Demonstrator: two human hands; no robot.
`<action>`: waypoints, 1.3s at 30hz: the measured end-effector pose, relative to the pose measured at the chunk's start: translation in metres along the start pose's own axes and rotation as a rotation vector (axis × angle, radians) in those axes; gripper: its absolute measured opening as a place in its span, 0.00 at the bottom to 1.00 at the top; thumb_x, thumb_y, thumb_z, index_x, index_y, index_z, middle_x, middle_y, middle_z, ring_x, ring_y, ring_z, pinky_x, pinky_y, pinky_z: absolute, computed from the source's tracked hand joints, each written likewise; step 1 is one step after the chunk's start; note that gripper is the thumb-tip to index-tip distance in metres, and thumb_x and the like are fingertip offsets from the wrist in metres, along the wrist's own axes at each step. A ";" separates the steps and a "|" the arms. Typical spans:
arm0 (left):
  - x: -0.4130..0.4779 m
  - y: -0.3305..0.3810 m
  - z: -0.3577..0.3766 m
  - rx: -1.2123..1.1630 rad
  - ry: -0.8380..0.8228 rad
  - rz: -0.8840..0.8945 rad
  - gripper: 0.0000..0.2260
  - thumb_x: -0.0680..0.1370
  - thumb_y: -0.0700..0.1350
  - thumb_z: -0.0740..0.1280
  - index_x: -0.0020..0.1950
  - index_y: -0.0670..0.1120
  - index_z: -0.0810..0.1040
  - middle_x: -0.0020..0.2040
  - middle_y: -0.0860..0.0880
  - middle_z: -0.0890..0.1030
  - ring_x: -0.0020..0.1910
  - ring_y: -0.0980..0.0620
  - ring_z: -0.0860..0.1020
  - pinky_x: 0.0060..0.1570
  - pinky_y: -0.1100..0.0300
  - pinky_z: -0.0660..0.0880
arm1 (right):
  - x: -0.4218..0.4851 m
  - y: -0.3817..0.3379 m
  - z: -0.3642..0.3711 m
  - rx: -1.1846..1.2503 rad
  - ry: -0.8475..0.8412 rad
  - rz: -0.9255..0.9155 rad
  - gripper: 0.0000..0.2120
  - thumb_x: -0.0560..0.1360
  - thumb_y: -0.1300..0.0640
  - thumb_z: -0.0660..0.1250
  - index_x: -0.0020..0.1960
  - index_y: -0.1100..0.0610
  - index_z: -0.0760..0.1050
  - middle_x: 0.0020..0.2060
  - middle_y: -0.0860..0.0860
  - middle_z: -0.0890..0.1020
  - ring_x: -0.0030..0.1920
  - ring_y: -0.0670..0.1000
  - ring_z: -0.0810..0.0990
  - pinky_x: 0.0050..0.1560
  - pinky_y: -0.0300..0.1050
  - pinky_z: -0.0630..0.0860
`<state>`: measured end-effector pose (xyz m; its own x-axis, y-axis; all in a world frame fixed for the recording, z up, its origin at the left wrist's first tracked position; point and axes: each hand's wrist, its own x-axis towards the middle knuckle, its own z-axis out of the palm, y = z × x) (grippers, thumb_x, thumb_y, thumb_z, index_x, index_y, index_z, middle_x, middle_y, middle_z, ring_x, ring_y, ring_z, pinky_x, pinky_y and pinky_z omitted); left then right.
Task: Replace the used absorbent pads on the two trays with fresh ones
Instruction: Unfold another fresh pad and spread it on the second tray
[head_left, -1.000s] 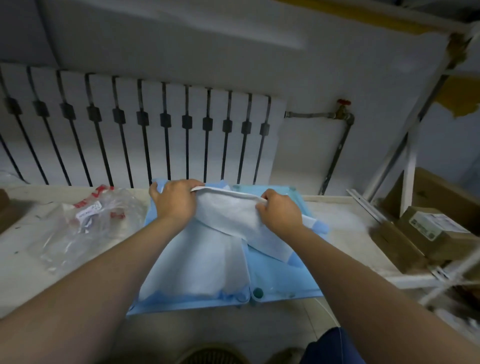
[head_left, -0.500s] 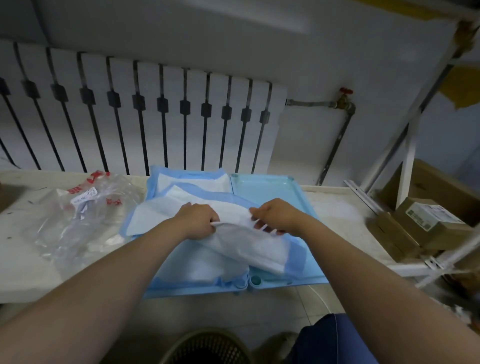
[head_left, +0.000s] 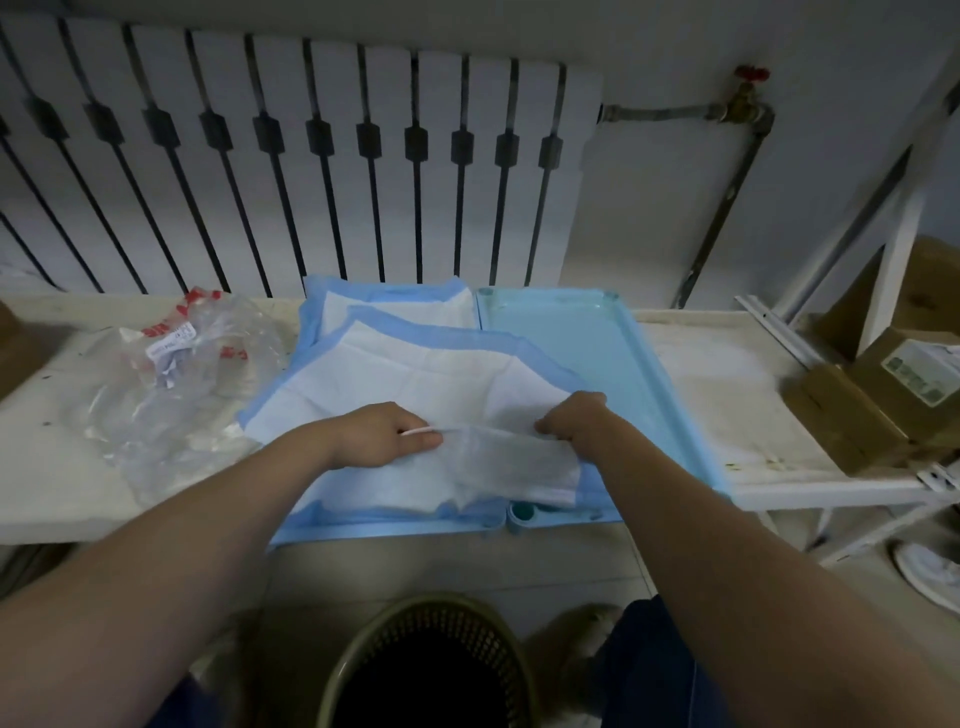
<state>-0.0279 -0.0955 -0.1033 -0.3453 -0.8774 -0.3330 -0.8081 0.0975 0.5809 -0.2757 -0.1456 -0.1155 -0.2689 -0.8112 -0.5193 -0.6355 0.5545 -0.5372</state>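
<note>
Two light-blue trays lie side by side on the white bench. The right tray (head_left: 597, 338) shows its bare floor at the back. A white absorbent pad (head_left: 426, 379) with a blue border is spread over the left tray and overlaps the right one. Another blue-edged pad (head_left: 395, 304) lies under it at the back of the left tray. My left hand (head_left: 387, 434) and my right hand (head_left: 574, 418) each pinch the near folded edge of the top pad, holding it stretched between them over the trays' front part.
A crumpled clear plastic bag (head_left: 176, 374) with red print lies left of the trays. A mesh waste basket (head_left: 426, 670) stands on the floor below the bench edge. Cardboard boxes (head_left: 893, 395) sit on the rack at right. A radiator (head_left: 291, 156) lines the wall.
Both hands have drawn the pad's far edge back toward me, folding it over itself, and have moved apart. The back of the right tray is now uncovered. The camera has tilted down.
</note>
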 end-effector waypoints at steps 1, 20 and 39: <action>0.001 0.000 -0.001 -0.002 0.008 0.007 0.20 0.79 0.57 0.61 0.30 0.49 0.66 0.30 0.53 0.68 0.31 0.55 0.66 0.36 0.62 0.64 | 0.002 -0.002 0.000 -0.037 -0.031 -0.030 0.35 0.70 0.56 0.72 0.71 0.65 0.62 0.67 0.60 0.70 0.67 0.60 0.71 0.65 0.52 0.71; 0.051 0.064 0.040 0.373 0.367 0.257 0.17 0.83 0.52 0.54 0.69 0.54 0.72 0.65 0.48 0.77 0.62 0.45 0.75 0.61 0.51 0.70 | -0.032 -0.011 -0.056 -0.407 0.129 -0.744 0.19 0.78 0.43 0.62 0.61 0.53 0.78 0.63 0.49 0.78 0.64 0.52 0.74 0.65 0.46 0.68; 0.009 0.013 0.026 0.486 0.464 -0.037 0.25 0.78 0.37 0.55 0.74 0.54 0.64 0.70 0.48 0.71 0.69 0.47 0.67 0.73 0.52 0.54 | -0.065 -0.001 -0.003 -1.101 0.356 -0.534 0.13 0.76 0.62 0.57 0.59 0.58 0.71 0.56 0.56 0.78 0.60 0.57 0.72 0.64 0.50 0.63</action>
<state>-0.0541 -0.0897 -0.1182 -0.1602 -0.9845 0.0710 -0.9758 0.1689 0.1392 -0.2599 -0.0944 -0.0792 0.1349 -0.9845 -0.1118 -0.9404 -0.1627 0.2985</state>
